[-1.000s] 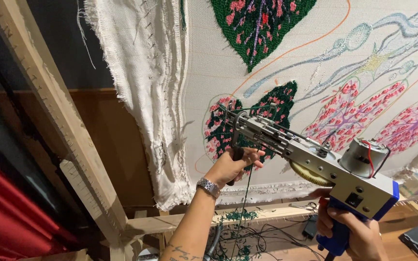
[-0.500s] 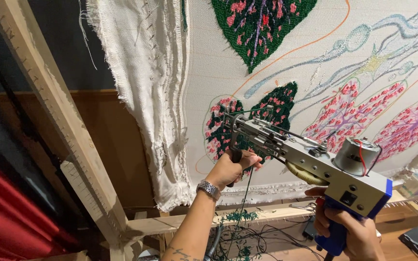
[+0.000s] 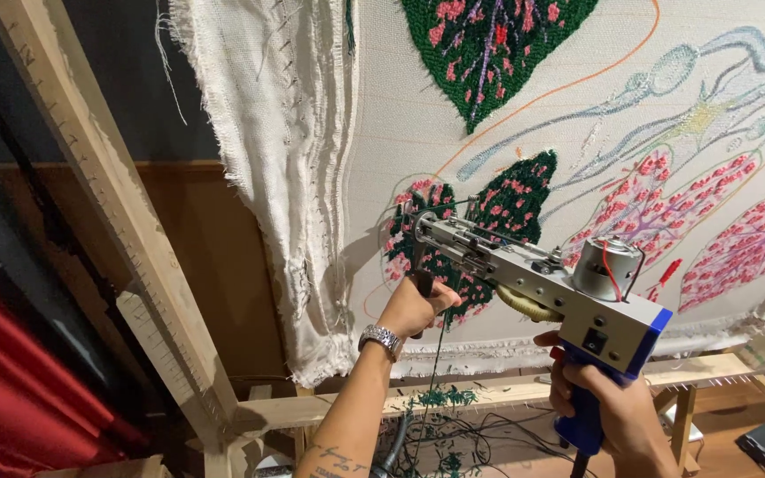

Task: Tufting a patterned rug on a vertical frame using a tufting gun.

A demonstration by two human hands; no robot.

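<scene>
I held the tufting gun (image 3: 533,279) in both hands, its long metal body running up-left from my right hand (image 3: 608,403), closed on the blue grip, to my left hand (image 3: 413,305), wrapped round the black front handle. The needle tip touched the stretched cloth (image 3: 400,133) at a dark green, pink-flecked tufted leaf (image 3: 511,195), nearer my left. The pile looked fuzzy, the backing coarse and frayed at its edge.

Wooden frame (image 3: 126,239) at left; red curtain (image 3: 19,372) beyond; cables (image 3: 480,434) on floor.
</scene>
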